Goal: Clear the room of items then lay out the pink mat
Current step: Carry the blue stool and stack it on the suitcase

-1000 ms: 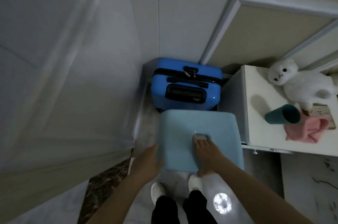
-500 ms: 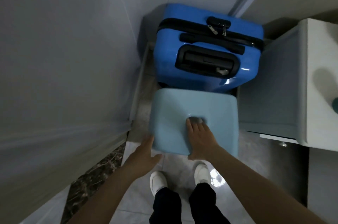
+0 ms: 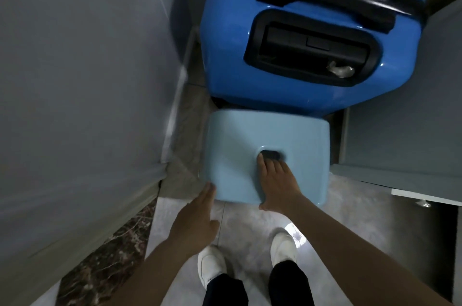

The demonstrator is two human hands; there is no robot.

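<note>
While right hand (image 3: 276, 182) grips stool (image 3: 235, 153), left hand (image 3: 197, 215) hovers.

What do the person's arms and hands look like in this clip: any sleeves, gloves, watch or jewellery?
Both forearms are bare as far as the frame shows, with no sleeve in view. The left hand and right hand are ungloved, and no watch, ring or bracelet shows. Below them are dark trousers and white shoes.
</note>
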